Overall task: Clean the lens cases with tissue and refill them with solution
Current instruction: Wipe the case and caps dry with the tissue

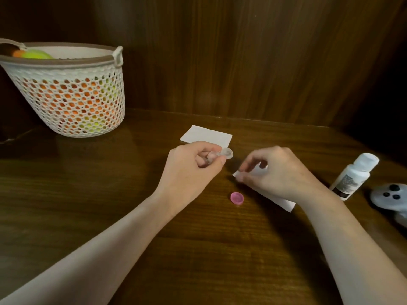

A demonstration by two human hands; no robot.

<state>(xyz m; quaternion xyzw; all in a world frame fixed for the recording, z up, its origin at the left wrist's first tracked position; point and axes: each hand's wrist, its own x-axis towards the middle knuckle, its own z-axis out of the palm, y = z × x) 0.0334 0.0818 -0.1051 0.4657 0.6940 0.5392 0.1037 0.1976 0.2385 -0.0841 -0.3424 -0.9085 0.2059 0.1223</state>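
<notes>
Gripping the clear lens case in my left hand, I am curling the fingers round one end so the other well is sticking out to the right, open side up as far as I can tell, above the tabletop. My right hand is pinching the near edge of a white tissue between thumb and fingertips; the rest of that sheet is trailing under the wrist and lying on the wood.

Scanning from the left: a white mesh basket holding orange and green balls is standing at the back corner, well apart from the work. A second folded tissue is lying flat just behind my left hand. A pink cap is resting on the wood, nearer me than either hand and roughly between them. Further right a white solution bottle is standing tilted in view, cap on, and a pale controller is sitting at the edge.

What matters now: the case's long axis is running left to right, its free well pointing straight at the tissue, which is lying just to its right and slightly nearer me. I am judging that the right hand, being nearer the exposed well, should be bringing the tissue across to wipe it.
</notes>
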